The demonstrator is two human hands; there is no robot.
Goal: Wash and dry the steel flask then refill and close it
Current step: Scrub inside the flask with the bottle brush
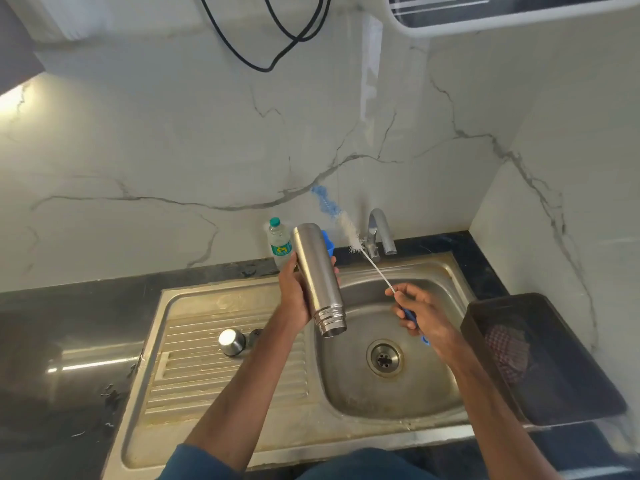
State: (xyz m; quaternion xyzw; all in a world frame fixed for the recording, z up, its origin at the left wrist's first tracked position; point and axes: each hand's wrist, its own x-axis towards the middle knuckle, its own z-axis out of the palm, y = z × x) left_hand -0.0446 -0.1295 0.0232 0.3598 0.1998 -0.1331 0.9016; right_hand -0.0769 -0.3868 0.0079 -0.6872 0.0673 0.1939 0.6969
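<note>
— Over the sink bowl, what is held, and by which hand?
— Steel flask is gripped around its mid-body by the left hand. The open mouth is tilted down toward the person and the base points up and away. No cap is fitted.

— Handling properties?
— Rigid steel, presumed empty, so it is judged light. The wall is smooth and probably wet, so slip is to be expected. Hold is best taken at mid-body, or on the ribbed neck just below the left hand, where purchase should be better. A dent rather than a break is expected if it is dropped into the bowl.

— Right hand?
— Clenched on the blue handle of a bottle brush. The thin wire stem runs up and away from that hand, and the bristles are clear of the flask. The stem is judged springy.

— Surroundings?
— Cap is noted on the drainboard, below and left of the left hand, with a smaller dark piece beside it that is not identified.
— Plastic bottle is noted beyond the left hand, behind the flask.
— Black tray with a checked cloth is noted right of the right hand, on the dark desk.

— Obstructions?
— Tap stands close beside the bristles and could be struck when the brush is swung round to the flask mouth.
</note>
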